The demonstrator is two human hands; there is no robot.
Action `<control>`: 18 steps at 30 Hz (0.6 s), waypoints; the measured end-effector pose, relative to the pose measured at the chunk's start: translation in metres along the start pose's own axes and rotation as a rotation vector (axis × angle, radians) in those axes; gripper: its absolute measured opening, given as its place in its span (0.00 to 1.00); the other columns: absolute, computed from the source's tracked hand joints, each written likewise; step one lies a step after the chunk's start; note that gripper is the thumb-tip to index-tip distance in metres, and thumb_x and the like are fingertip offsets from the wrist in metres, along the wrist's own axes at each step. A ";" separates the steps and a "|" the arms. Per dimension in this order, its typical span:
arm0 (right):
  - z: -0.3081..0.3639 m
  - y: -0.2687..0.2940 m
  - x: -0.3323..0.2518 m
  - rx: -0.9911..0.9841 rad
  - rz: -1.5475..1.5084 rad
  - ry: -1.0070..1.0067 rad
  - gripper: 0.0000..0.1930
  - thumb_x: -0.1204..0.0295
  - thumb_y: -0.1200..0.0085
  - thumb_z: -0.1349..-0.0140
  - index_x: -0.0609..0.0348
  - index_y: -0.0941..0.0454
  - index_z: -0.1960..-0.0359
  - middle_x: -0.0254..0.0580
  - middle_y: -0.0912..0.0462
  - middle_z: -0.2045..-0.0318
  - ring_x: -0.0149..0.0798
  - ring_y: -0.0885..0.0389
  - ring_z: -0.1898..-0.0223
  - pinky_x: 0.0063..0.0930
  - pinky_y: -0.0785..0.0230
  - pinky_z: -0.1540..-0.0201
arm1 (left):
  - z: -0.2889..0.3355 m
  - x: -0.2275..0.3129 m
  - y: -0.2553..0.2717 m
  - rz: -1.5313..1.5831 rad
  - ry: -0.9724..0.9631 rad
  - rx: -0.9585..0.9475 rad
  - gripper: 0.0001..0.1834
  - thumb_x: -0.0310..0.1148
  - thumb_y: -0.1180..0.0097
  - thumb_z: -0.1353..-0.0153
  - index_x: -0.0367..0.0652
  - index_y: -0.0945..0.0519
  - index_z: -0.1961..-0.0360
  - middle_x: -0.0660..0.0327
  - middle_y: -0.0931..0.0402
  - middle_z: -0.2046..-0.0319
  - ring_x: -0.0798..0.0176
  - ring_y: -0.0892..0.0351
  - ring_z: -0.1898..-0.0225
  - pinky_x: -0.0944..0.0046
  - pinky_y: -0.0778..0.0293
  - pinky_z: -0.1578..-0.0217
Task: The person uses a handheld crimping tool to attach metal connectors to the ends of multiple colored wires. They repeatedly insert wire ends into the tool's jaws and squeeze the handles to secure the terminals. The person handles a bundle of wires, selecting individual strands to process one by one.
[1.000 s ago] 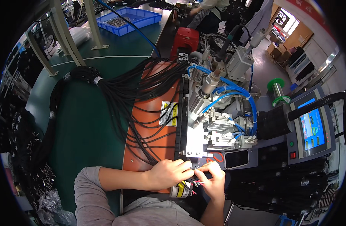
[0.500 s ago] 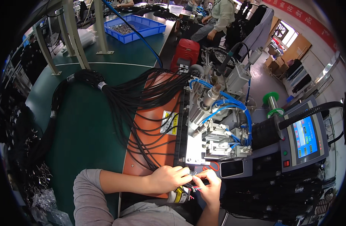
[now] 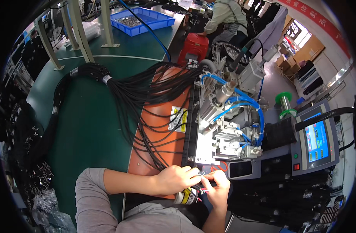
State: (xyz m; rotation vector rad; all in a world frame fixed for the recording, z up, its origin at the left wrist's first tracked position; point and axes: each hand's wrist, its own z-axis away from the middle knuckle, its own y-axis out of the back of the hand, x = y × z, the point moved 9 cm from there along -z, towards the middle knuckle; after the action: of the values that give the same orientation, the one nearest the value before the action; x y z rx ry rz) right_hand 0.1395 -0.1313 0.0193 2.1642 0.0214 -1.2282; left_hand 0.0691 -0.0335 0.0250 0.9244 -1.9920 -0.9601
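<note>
Close together at the front of the machine are my two hands, both with fingers pinched. My left hand (image 3: 176, 179) is closed on the end of a black cable, where thin pale wires (image 3: 202, 173) stick out between the fingertips. My right hand (image 3: 218, 189) pinches those wires from the other side. Under the hands hang more cable ends with pink and white wires (image 3: 203, 190). The black cables (image 3: 137, 87) fan out from a tied bundle, across an orange plate (image 3: 156, 120) and along the machine's edge. Exact finger contact is too small to make out.
The machine (image 3: 224, 124), with metal cylinders and blue hoses, stands just ahead. Right of my hands are red-handled scissors (image 3: 223, 166), a phone (image 3: 240, 169) and a control screen (image 3: 317, 139). A blue tray (image 3: 162, 22) sits at the back; a person (image 3: 226, 19) works beyond a red stool (image 3: 195, 44).
The view has shifted slightly, so the scene sits a little further right. My hands stay together at the wire ends. The person behind now reaches a hand down to the red stool.
</note>
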 end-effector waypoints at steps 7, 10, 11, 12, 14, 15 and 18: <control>-0.009 -0.013 0.014 -0.219 -0.216 -0.257 0.06 0.78 0.37 0.49 0.64 0.23 0.75 0.37 0.23 0.79 0.30 0.26 0.76 0.23 0.33 0.71 | 0.001 0.001 0.006 -0.028 -0.016 -0.017 0.12 0.34 0.44 0.57 0.47 0.26 0.69 0.66 0.32 0.72 0.66 0.29 0.72 0.68 0.30 0.78; -0.009 -0.014 0.022 -0.295 -0.347 -0.329 0.06 0.78 0.38 0.46 0.65 0.24 0.73 0.34 0.23 0.77 0.23 0.26 0.75 0.17 0.33 0.71 | -0.004 0.005 0.010 -0.053 -0.066 0.036 0.09 0.34 0.44 0.57 0.48 0.26 0.71 0.68 0.32 0.73 0.70 0.31 0.74 0.71 0.32 0.79; -0.005 -0.014 0.026 -0.316 -0.389 -0.367 0.05 0.77 0.38 0.46 0.64 0.23 0.73 0.34 0.23 0.77 0.23 0.26 0.75 0.17 0.34 0.70 | -0.005 0.007 0.011 -0.062 -0.075 0.039 0.09 0.34 0.45 0.56 0.49 0.26 0.71 0.68 0.32 0.72 0.70 0.31 0.73 0.73 0.32 0.79; -0.005 -0.016 0.028 -0.334 -0.416 -0.368 0.05 0.77 0.39 0.46 0.64 0.23 0.73 0.33 0.23 0.76 0.23 0.27 0.75 0.17 0.34 0.70 | -0.005 0.006 0.011 -0.081 -0.077 0.042 0.08 0.34 0.45 0.55 0.50 0.27 0.71 0.68 0.32 0.71 0.71 0.31 0.72 0.75 0.33 0.79; -0.002 -0.019 0.033 -0.374 -0.472 -0.365 0.05 0.76 0.39 0.45 0.63 0.23 0.73 0.32 0.23 0.76 0.22 0.28 0.74 0.17 0.35 0.69 | -0.003 0.007 0.009 -0.128 -0.092 0.055 0.07 0.34 0.45 0.55 0.52 0.27 0.72 0.69 0.31 0.71 0.72 0.31 0.72 0.75 0.35 0.81; 0.000 -0.021 0.037 -0.386 -0.522 -0.419 0.05 0.76 0.39 0.45 0.63 0.23 0.73 0.31 0.23 0.75 0.22 0.28 0.74 0.17 0.35 0.69 | -0.003 0.006 0.008 -0.140 -0.097 0.056 0.06 0.34 0.45 0.55 0.52 0.27 0.73 0.69 0.31 0.70 0.73 0.31 0.73 0.75 0.36 0.81; 0.008 -0.028 0.043 -0.424 -0.663 -0.520 0.05 0.75 0.40 0.43 0.63 0.24 0.71 0.29 0.23 0.74 0.20 0.29 0.72 0.16 0.36 0.67 | -0.003 0.008 0.012 -0.105 -0.127 0.097 0.07 0.32 0.44 0.55 0.49 0.26 0.72 0.70 0.35 0.75 0.73 0.34 0.76 0.74 0.37 0.82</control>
State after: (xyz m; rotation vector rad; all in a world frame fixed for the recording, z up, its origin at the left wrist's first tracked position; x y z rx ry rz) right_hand 0.1487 -0.1254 -0.0315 1.4515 0.7545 -1.9147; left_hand 0.0647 -0.0356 0.0383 1.0537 -2.1298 -1.0101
